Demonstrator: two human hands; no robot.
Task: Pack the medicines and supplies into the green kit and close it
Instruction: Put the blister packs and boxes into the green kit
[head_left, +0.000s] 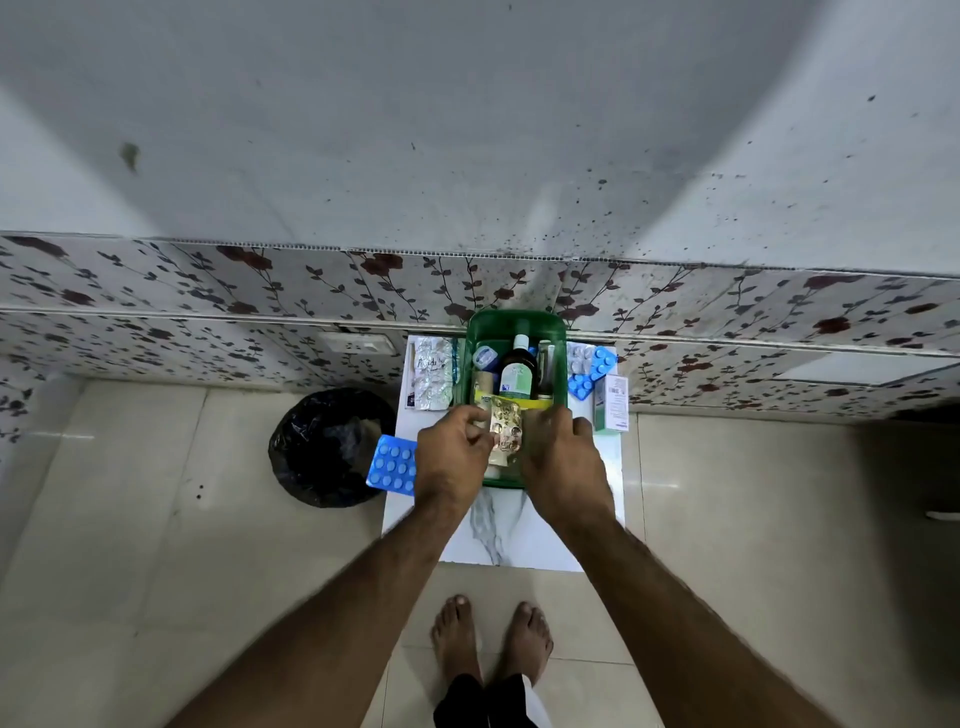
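Note:
The green kit (558, 332) stands open on a small white marble-patterned table (519, 535), against the wall. Inside it stand a dark bottle with a white cap (519, 371) and other small items. My left hand (451, 457) pinches a gold blister strip (505, 422) over the kit's near end. My right hand (563, 457) rests on the kit's near right edge, fingers curled on the rim. A blue blister pack (393, 463) lies at the table's left edge. Silver strips (432, 374) lie left of the kit. More blue packs (592, 371) and a white-green box (612, 402) sit to its right.
A bin lined with a black bag (327, 447) stands on the tiled floor left of the table. A floral-patterned wall panel (208, 291) with a white socket (356, 344) runs behind. My bare feet (491, 639) are below the table's near edge.

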